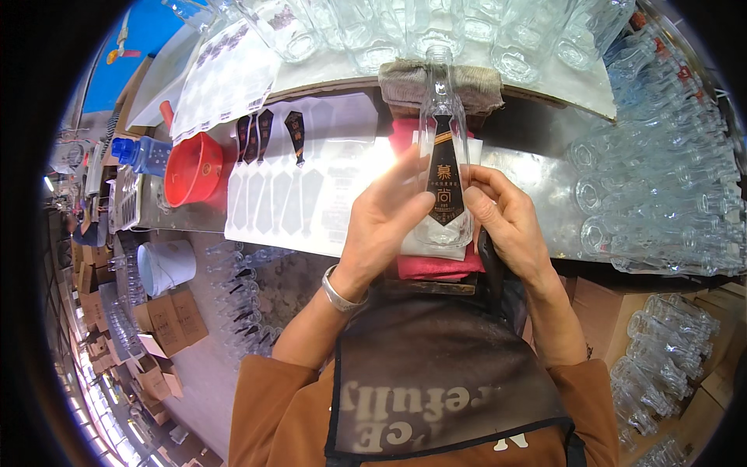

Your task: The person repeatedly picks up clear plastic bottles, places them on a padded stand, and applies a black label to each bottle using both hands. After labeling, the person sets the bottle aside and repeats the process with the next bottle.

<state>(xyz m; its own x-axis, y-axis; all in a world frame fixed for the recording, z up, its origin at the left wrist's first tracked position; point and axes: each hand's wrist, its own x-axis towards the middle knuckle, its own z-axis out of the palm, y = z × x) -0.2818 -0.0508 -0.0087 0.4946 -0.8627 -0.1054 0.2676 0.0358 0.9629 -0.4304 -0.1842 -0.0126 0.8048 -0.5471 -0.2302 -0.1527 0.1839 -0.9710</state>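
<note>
A clear glass bottle [430, 167] lies in front of me, its neck on a folded grey cloth [482, 84]. On its face sits a black, tie-shaped label [447, 175] with gold print. My left hand [381, 214] is at the bottle's left side, fingers stretched and smeared by motion, thumb apart from them. My right hand [506, 222] is closed against the right side, its thumb by the label's edge. Below that palm hangs a dark, narrow object [489, 265]; how it is held is hidden. Under the bottle are white paper and a red cloth [440, 267].
Left of the bottle lies a label sheet [284, 202] with several black labels. Beyond it stand a red bowl [193, 170] and a blue-capped bottle [140, 154]. Glass bottles crowd the back shelf [342, 82] and the table's right side. A carton of bottles [615, 311] stands lower right.
</note>
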